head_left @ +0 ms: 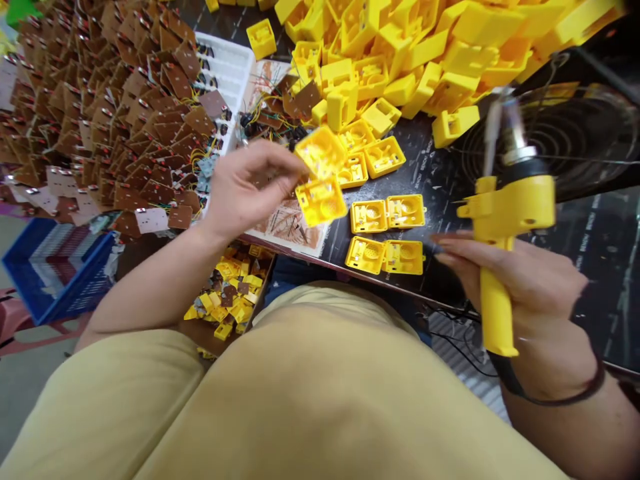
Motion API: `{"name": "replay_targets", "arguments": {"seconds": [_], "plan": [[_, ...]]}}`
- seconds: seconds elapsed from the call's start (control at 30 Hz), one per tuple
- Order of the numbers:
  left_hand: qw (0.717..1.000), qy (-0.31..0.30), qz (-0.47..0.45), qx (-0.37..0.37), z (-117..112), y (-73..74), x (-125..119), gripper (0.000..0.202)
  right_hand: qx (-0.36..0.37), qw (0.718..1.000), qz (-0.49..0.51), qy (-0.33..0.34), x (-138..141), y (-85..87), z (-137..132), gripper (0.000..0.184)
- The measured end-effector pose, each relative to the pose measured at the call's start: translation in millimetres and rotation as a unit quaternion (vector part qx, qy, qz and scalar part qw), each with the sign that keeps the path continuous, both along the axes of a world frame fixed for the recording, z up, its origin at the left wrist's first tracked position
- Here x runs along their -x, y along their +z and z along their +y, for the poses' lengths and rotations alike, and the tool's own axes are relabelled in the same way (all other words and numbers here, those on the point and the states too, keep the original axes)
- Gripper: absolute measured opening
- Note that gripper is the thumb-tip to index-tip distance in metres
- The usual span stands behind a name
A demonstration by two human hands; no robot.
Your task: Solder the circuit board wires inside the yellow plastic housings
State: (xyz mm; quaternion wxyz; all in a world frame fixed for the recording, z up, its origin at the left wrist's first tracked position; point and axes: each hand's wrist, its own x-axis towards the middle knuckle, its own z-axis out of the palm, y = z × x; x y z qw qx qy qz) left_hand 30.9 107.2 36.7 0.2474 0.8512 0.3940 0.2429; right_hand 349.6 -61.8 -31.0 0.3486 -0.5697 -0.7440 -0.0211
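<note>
My left hand pinches the edge of an opened yellow plastic case, its two halves spread and tilted above the table. In my right hand is a yellow hot glue gun, its metal nozzle pointing away from me. Something dark and blurred shows at that hand's fingertips. Between my hands, two more opened cases lie side by side near the table edge, their inner sides up. Several other case halves lie just behind the held one.
Yellow cases are heaped at the back. A large pile of brown circuit boards with wires fills the left, beside a white tray. A round fan-like grille stands at right. Below are a blue basket and a box of yellow parts.
</note>
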Motion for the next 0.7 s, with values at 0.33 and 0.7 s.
{"name": "replay_targets", "arguments": {"seconds": [0.33,0.7], "plan": [[0.935,0.048,-0.296,0.192,29.5,16.2,30.2,0.059,0.041,0.994,0.003,0.099,33.9,-5.8,26.3,0.062],[0.88,-0.139,0.363,0.273,-36.8,-22.5,143.3,0.028,0.01,0.997,0.02,0.076,70.2,-12.2,41.1,0.059]]}}
